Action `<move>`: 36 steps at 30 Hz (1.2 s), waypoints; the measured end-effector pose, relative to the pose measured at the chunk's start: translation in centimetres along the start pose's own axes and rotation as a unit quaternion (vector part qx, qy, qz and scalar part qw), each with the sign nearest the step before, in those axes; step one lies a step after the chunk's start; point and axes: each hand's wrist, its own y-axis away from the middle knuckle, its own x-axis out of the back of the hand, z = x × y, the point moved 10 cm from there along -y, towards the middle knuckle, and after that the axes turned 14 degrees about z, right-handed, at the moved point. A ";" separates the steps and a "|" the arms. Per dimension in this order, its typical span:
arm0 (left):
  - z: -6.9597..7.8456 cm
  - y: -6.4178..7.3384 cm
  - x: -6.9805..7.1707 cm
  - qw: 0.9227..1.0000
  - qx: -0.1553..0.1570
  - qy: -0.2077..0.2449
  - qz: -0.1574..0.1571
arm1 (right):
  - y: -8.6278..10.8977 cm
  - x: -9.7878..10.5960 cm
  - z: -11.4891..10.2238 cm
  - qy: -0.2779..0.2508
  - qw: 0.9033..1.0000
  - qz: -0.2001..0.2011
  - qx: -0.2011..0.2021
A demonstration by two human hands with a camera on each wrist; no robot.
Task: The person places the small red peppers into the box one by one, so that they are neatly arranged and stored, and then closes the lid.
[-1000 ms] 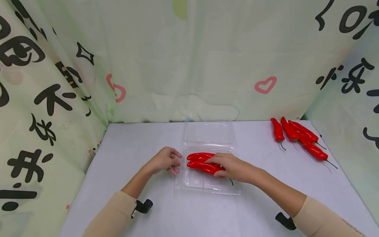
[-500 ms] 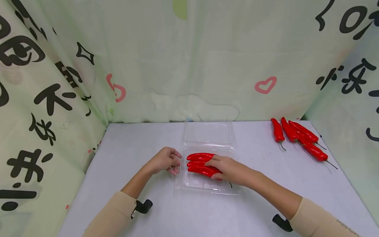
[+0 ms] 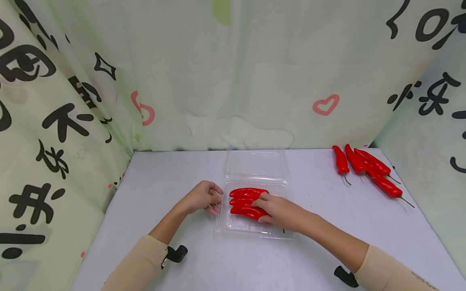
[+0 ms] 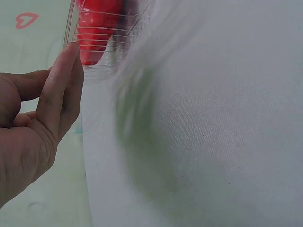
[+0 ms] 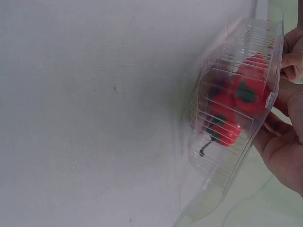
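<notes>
A clear plastic clamshell box point(image 3: 255, 232) lies on the table with its lid point(image 3: 256, 163) folded back. Its tray holds red chili peppers, lying crosswise: a back one point(image 3: 245, 192), a middle one point(image 3: 238, 201) and a front one point(image 3: 240, 211). My right hand point(image 3: 282, 210) reaches in from the right and grips the front pepper near its stem end. At the tray's left edge, my left hand point(image 3: 204, 198) pinches the rim between thumb and fingers. Through the ribbed wall in the right wrist view, green pepper caps point(image 5: 245, 92) show. The right fingertips are partly hidden among the peppers.
Several more red chili peppers point(image 3: 387, 186) lie at the table's back right corner, with their stems toward the front. A printed curtain point(image 3: 255, 81) rises behind the white table point(image 3: 174, 169) and along both sides.
My right hand has shifted slightly toward the front and left with its pepper, baring the middle pepper behind it. My left hand has stayed at the rim.
</notes>
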 end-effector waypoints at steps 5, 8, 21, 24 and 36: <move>0.0 -0.1 -0.1 1.000 0.000 0.003 -0.002 | 0.0 -0.1 -0.1 0.014 1.000 0.007 0.001; 0.0 -0.1 -0.1 1.000 0.002 0.001 -0.001 | 0.0 -0.1 -0.3 0.022 1.000 0.015 0.011; 0.3 0.0 -0.1 1.000 -0.001 -0.012 -0.001 | 0.1 -0.2 -0.9 0.039 0.998 0.038 0.042; 0.1 -0.1 -0.1 1.000 0.002 -0.009 -0.001 | 0.1 -0.2 -1.0 0.042 0.997 0.045 0.049; -0.2 0.0 0.0 1.000 0.008 -0.012 0.003 | 0.5 -0.6 -0.8 0.058 0.994 0.076 0.055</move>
